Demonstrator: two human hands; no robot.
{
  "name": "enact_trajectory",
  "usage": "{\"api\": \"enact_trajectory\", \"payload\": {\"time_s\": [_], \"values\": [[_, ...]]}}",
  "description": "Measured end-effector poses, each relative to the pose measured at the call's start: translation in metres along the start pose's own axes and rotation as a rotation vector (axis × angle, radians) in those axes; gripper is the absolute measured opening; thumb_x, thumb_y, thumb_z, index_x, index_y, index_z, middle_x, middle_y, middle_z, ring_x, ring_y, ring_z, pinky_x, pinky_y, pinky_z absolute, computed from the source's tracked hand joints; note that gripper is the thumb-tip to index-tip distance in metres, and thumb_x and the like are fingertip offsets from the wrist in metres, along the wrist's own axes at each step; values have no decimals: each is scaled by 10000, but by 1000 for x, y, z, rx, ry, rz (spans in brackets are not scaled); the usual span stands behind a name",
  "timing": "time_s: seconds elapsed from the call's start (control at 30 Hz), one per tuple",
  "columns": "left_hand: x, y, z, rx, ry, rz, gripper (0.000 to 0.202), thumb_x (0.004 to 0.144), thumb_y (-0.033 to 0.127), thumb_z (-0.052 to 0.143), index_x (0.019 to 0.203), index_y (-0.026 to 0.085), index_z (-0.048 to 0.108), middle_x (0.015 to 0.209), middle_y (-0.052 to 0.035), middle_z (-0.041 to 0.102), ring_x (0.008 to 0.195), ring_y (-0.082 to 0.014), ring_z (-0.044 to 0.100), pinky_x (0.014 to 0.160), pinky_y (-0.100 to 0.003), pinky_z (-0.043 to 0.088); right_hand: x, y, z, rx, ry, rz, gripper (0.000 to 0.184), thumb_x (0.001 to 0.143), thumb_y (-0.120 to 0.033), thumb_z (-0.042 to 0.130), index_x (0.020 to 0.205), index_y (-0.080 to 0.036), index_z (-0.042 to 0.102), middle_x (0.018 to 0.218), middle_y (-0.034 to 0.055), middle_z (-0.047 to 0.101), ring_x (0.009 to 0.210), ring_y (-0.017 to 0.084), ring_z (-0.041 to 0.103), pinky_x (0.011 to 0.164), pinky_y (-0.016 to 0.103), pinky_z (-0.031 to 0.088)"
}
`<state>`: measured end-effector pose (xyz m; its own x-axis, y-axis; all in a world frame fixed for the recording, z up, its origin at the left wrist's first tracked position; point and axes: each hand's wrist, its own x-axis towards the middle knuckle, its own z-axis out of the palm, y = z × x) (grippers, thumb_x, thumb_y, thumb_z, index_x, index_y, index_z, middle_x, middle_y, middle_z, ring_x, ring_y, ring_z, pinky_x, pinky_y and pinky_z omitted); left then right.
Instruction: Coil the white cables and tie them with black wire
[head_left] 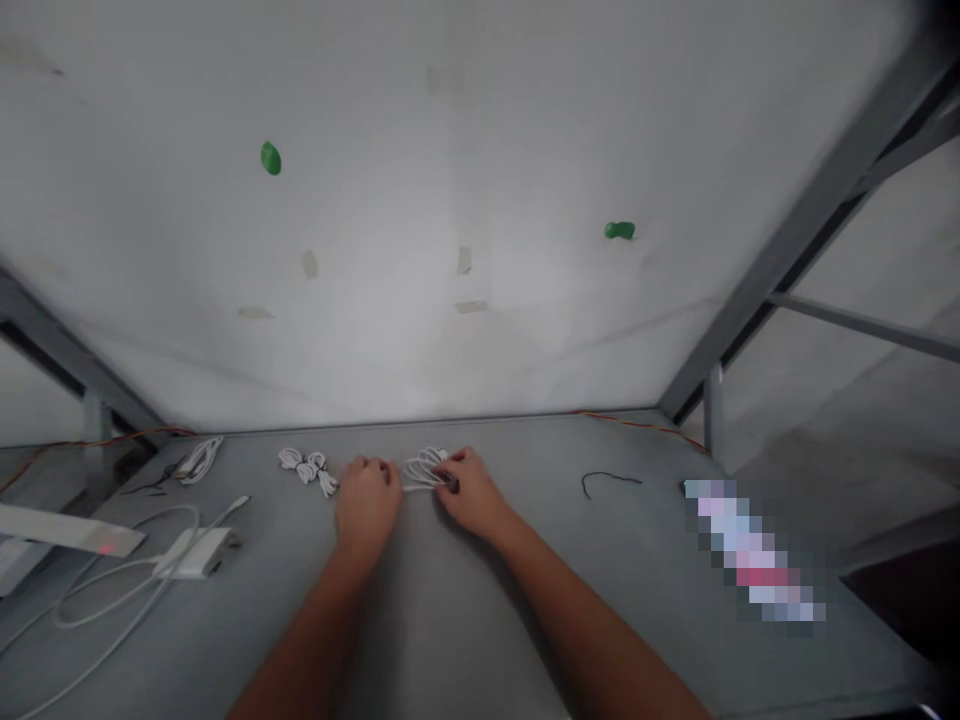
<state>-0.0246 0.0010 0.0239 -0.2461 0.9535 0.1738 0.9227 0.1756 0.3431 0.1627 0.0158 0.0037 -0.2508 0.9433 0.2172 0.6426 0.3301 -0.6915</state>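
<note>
A loosely coiled white cable (421, 468) lies on the grey table between my two hands. My right hand (472, 494) pinches the right side of this coil with its fingertips. Just left of it, my left hand (367, 502) rests low over the table with its fingers curled in. A strand of the cable runs toward it, but what its fingers hold, if anything, is hidden. Beside that hand lies a tied bundle of white cable (306, 466).
A thin black wire (609, 475) lies to the right, before a pixelated object (757, 560). To the left are a white adapter (196, 554) with a long cord, another white coil (202, 459) near black ties, and a white bar (67, 528). A white panel (375, 200) rises behind.
</note>
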Motion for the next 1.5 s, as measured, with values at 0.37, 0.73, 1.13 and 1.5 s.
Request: {"api": "enact_trajectory", "payload": {"time_s": [0.37,0.73,1.13,1.5], "values": [[-19,18,21,-179,-155,112,302,998,230,479,1249,141,622,1169,-152,724,1049,-267,694,914,-355,494,7,-8,-6,967,-65,679,205,827,-54,584,971,-185,517,752,5,684,491,162,671,562,300,573],[-9,20,30,-597,-221,-46,406,844,173,674,1246,117,658,1166,-150,707,881,-205,708,858,-338,547,3,-11,-11,1076,-251,613,106,755,-59,602,724,-138,665,618,38,693,525,140,650,611,265,580],[-3,22,31,-983,-403,-69,339,847,229,719,1162,106,697,1060,-173,791,923,-256,768,850,-357,598,6,12,-12,742,-115,435,276,707,-313,821,632,-189,587,479,-50,544,387,76,421,367,200,293],[46,-59,-1,-715,237,-360,222,894,361,554,968,174,649,973,-131,734,887,-263,699,804,-413,570,18,68,-89,763,418,514,230,736,-346,797,679,-182,646,634,35,673,498,111,536,433,206,406]]}}
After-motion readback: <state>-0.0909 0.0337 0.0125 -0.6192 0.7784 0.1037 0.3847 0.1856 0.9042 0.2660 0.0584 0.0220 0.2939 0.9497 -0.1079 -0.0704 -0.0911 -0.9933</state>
